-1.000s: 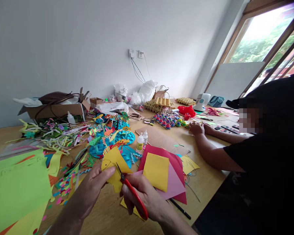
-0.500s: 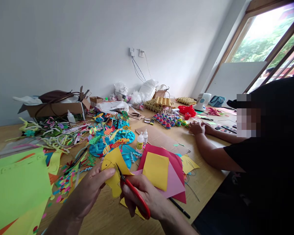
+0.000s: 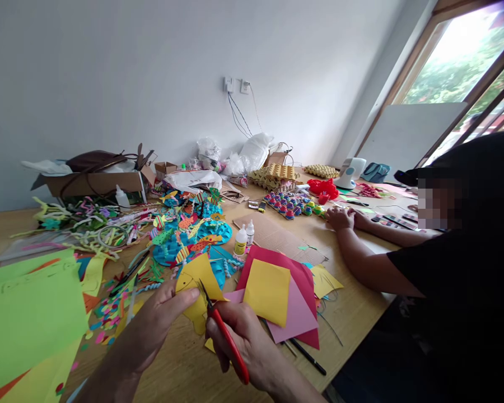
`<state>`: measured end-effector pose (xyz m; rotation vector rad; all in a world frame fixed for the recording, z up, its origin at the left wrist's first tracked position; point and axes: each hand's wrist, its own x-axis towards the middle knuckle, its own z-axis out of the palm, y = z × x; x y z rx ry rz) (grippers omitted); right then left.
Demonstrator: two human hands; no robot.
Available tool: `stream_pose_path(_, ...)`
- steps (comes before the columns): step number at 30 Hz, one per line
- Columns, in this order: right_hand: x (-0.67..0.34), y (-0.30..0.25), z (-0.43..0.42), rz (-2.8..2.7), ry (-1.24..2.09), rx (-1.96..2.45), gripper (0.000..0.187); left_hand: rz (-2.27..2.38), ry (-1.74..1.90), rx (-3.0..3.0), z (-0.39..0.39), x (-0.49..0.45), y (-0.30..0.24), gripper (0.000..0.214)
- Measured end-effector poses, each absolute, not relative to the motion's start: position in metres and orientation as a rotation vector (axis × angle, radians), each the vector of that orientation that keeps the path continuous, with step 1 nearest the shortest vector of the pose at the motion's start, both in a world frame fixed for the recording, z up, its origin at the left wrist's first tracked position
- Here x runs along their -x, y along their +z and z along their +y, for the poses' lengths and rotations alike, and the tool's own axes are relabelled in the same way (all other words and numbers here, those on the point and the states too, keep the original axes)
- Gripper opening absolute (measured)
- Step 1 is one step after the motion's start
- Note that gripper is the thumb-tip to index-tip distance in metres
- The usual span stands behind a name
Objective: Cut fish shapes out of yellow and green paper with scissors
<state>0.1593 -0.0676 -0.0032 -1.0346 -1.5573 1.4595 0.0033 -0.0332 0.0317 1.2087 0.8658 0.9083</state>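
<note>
A piece of yellow paper (image 3: 205,270) with a pencil-drawn fish and its eye is pinched in my left hand (image 3: 162,313), thumb on top. My right hand (image 3: 246,338) is closed round the red handles of a pair of scissors (image 3: 231,338). Their dark blades lie at the paper, just right of my left thumb; part of the paper hangs below. To the right of my right hand is a yellow sheet (image 3: 267,291) on a pink sheet (image 3: 296,319) and a red sheet (image 3: 277,263). Colourful paper fish stand on blue painted bases (image 3: 168,254) beyond.
Two glue bottles (image 3: 241,240) stand on cardboard (image 3: 279,238). Green paper (image 3: 29,313) and scattered paper dots (image 3: 105,319) lie at left. Pipe cleaners (image 3: 113,226) and a box (image 3: 96,187) are behind. At right, another person's forearms (image 3: 361,254) rest on the table.
My right hand and the scissors have tilted slightly, the handles shifting left. The lower paper flap is now more hidden behind my right hand. The camera view has shifted a little.
</note>
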Motion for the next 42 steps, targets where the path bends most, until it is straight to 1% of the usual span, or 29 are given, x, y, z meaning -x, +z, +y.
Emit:
stream_pose_path(6,-0.1599,-0.0057,-0.069,-1.563,1.404,1.015,0.039,0.849,0.903,-1.204,-0.0327,-0.0005,0.0274,0.024)
stream_pose_path(12,-0.1579,-0.0018,-0.0679,-1.52,1.438,1.012,0.048,0.833,0.862,-1.259,-0.0314,-0.0021,0.0247,0.031)
stream_pose_path(17,-0.1586,-0.0025,-0.0692,-1.583,1.417,1.008,0.056,0.86,0.868,-1.298,-0.0315,-0.0033,0.027,0.029)
stream_pose_path(22,-0.1602,-0.0063,-0.0695,-1.586,1.419,1.005,0.059,0.908,0.873,-1.397,-0.0304,-0.004,0.0282,0.025)
stream_pose_path(33,-0.1568,0.0001,-0.0721,-1.526,1.406,1.05,0.059,0.859,0.856,-1.364,-0.0303,-0.0041,0.0263,0.025)
stream_pose_path(42,-0.16,-0.0092,-0.0706,-1.55,1.367,1.079,0.047,0.859,0.863,-1.306,-0.0312,-0.0059,0.0276,0.027)
